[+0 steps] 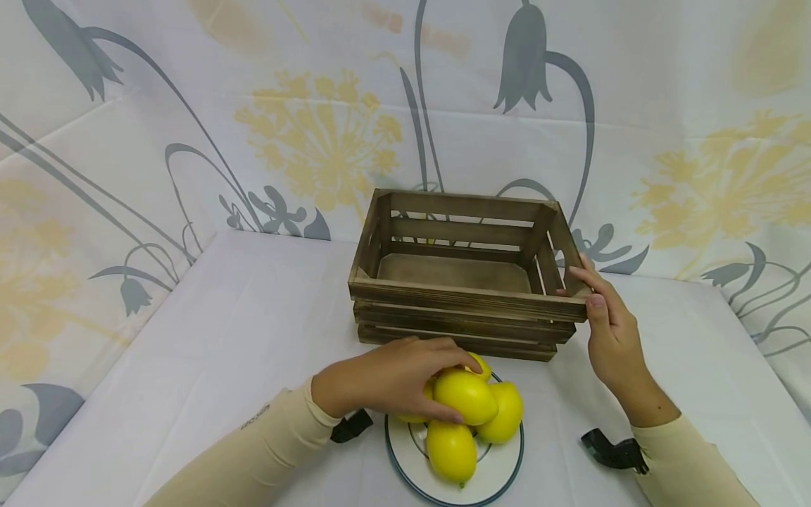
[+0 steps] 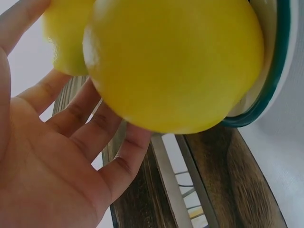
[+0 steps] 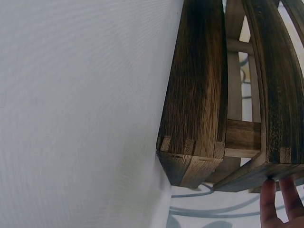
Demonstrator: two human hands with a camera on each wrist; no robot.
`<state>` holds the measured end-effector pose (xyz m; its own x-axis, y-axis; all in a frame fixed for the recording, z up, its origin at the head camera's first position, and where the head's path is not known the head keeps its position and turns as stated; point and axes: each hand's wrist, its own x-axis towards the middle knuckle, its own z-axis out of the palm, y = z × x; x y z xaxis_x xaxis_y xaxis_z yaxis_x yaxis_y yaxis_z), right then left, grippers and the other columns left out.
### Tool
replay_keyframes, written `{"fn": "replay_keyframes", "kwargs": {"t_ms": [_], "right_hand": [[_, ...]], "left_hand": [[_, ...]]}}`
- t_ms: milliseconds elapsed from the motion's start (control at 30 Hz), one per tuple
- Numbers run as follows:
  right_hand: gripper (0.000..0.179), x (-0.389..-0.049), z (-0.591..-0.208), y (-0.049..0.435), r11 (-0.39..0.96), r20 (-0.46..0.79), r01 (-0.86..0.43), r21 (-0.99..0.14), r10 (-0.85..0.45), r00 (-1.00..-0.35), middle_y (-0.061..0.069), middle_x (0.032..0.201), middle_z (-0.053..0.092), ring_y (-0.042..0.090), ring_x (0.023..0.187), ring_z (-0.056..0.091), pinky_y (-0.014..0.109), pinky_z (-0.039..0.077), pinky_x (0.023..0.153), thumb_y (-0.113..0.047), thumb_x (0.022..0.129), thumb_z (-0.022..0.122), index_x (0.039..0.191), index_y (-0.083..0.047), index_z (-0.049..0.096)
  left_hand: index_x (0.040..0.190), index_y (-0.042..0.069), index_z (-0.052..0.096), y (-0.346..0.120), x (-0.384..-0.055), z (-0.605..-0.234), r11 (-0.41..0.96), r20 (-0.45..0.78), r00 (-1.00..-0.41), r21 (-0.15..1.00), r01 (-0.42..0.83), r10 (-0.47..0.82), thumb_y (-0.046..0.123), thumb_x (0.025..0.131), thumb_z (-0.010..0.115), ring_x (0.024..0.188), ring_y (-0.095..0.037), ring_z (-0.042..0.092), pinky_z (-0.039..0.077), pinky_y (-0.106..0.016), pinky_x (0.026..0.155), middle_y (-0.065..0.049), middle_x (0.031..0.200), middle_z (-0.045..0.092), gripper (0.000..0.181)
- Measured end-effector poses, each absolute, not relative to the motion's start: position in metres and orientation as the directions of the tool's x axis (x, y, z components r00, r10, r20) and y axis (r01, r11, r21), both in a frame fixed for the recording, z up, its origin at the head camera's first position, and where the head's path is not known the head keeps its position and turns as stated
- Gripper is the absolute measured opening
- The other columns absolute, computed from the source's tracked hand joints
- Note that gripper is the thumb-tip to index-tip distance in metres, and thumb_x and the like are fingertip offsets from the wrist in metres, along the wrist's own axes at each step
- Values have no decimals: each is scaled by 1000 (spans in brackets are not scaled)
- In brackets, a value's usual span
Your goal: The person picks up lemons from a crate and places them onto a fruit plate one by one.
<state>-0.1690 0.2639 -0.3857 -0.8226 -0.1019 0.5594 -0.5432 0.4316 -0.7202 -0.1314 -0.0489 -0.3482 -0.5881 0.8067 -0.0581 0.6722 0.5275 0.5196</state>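
My left hand holds the top lemon of a small pile, thumb along its near side and fingers over its far side. Several more lemons lie under and around it on a white plate with a dark teal rim, one of them nearest me. In the left wrist view, a large lemon hides part of the fingers. My right hand grips the right end of a brown slatted wooden crate, thumb outside and fingers at the rim. Fingertips meet a slat in the right wrist view.
The crate stands just behind the plate, its inside floor bare. A white cloth covers the table. Flower-printed fabric rises behind the crate and along both sides. Black wrist mounts hang by the sleeves.
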Motion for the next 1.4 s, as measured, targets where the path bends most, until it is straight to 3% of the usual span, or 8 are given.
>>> {"fn": "replay_keyframes", "kwargs": {"t_ms": [367,567,667,933,1100,1267,1400], "right_hand": [[39,-168,-392,264,398,574,-562,-725,-101,-813,6,163,32,-7,136,44,7,27,112,-8,108,34,145,-4,49],[39,-172,-393,270,444,561,-538,-717,-92,-823,2,162,34,2,149,29,9,23,114,-13,109,34,145,-6,49],[39,-177,-394,273,454,564,-535,-712,-83,-821,1,162,36,2,149,29,9,24,114,-15,110,34,145,-7,50],[39,-186,-394,277,475,568,-509,-718,-21,-823,5,160,38,-1,146,32,8,26,112,-20,110,35,143,-8,52],[39,-188,-392,277,501,558,-477,-722,15,-829,1,160,39,-3,145,33,7,28,110,-21,110,36,143,-11,53],[41,-187,-383,281,594,504,-433,-678,-53,-862,-2,161,37,-9,139,34,2,28,101,-22,109,39,149,-21,48],[49,-179,-380,290,643,467,-424,-638,-114,-877,10,160,38,-20,120,41,-3,28,90,-21,108,41,157,-27,33]], "left_hand": [[137,26,56,-53,-130,-342,535,-76,-591,531,658,803,48,93,67,104,-2,56,49,-23,96,10,128,59,50],[138,24,56,-54,-133,-338,522,-36,-596,527,671,802,46,98,60,105,-6,60,50,-23,94,9,127,62,45],[138,22,57,-55,-136,-333,511,2,-602,525,680,799,44,100,58,104,-9,60,50,-22,91,6,126,63,43],[131,21,63,-65,-140,-321,523,152,-631,432,734,760,35,101,60,111,-6,60,45,-35,97,8,125,66,34],[124,19,67,-83,-147,-319,527,341,-621,334,781,706,29,98,64,108,-7,62,47,-35,95,8,118,69,27],[118,15,68,-111,-154,-322,596,529,-653,307,742,542,23,97,64,112,-14,63,45,-43,96,3,118,70,23],[117,13,69,-140,-161,-328,687,607,-706,337,644,365,20,97,61,113,-22,63,44,-50,93,-2,117,70,23]]}}
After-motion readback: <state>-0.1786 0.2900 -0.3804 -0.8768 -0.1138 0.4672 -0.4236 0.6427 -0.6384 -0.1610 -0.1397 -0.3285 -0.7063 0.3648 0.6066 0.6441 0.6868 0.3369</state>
